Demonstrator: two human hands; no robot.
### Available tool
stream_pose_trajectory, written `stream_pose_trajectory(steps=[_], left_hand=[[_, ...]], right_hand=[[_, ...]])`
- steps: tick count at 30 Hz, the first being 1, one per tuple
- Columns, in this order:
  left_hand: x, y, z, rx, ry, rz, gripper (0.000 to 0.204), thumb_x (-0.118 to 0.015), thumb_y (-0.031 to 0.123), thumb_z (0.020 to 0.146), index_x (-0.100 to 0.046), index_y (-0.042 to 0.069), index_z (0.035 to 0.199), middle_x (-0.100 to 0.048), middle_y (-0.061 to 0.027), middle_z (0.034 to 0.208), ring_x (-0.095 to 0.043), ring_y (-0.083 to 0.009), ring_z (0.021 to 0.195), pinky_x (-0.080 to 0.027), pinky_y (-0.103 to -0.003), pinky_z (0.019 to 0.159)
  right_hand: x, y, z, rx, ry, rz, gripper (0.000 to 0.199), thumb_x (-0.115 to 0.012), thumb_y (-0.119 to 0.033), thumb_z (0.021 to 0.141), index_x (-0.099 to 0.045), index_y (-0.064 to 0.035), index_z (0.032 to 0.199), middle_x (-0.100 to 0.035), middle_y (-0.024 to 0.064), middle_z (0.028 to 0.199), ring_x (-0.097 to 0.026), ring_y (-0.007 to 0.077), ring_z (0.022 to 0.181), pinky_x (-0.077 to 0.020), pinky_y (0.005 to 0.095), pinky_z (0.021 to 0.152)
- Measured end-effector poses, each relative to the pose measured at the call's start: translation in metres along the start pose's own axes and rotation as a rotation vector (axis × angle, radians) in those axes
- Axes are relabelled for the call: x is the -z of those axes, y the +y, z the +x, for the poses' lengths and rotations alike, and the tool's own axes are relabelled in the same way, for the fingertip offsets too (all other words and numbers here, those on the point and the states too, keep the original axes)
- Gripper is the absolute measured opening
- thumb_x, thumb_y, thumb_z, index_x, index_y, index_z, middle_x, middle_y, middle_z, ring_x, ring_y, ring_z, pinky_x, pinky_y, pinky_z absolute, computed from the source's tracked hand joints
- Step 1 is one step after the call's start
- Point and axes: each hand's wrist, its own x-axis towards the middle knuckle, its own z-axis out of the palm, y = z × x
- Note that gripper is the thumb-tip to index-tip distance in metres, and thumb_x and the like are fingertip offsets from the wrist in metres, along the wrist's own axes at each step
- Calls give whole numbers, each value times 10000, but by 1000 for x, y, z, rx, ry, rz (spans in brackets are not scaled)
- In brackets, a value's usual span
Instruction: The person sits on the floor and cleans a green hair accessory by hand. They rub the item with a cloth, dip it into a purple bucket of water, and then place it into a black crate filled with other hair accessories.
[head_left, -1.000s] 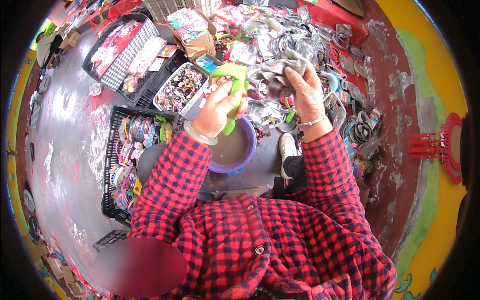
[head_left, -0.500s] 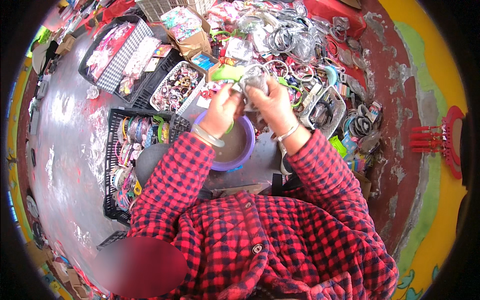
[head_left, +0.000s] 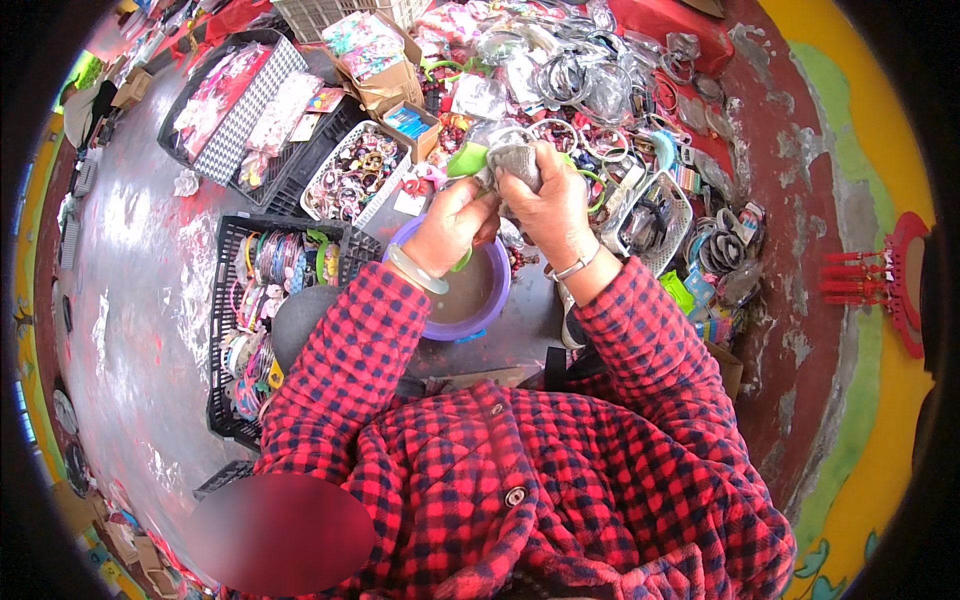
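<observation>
My left hand [head_left: 450,228] is closed round a bright green headband [head_left: 467,160]. A broad part of the band shows beyond my fingers, and a thin green end peeks out below them. In my right hand [head_left: 556,208], the thumb and fingers press a crumpled grey cloth [head_left: 517,163]. The cloth meets the band close to my left fingertips, and the stretch of band between the hands is hidden. Both hands are above the far rim of a purple basin [head_left: 492,312] that holds murky water.
Headbands fill a black crate [head_left: 228,330] at left. Small hair ties crowd a white basket [head_left: 401,165]; another white basket [head_left: 672,238] stands to the right. Beyond my hands spreads a heap of bagged hair accessories [head_left: 560,80]. A small carton [head_left: 425,137] sits behind the left hand.
The grey cloth has shifted slightly and now shows as a clearer bunch in my right hand. The green band has moved a little right and tilted; my left hand has moved slightly right.
</observation>
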Motion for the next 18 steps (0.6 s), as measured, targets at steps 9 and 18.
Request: stream_pose_trajectory(steps=[9, 18], left_hand=[[6, 1, 4, -30, -14, 22, 143, -358, 139, 923, -460, 52, 972, -427, 12, 646, -388, -70, 529, -325, -206, 488], [4, -5, 1, 17, 6, -132, 166, -401, 169, 928, -469, 44, 1015, -417, 15, 657, -393, -86, 548, -342, -213, 520]], right_hand=[[-5, 5, -7, -81, -29, 115, 215, -612, -179, 713, -552, -35, 860, -591, 201, 712, -598, 364, 652, -474, 396, 590], [-1, 0, -4, -102, 11, 5, 184, -603, -154, 727, -578, -43, 871, -611, 172, 712, -619, 296, 651, -479, 368, 595]])
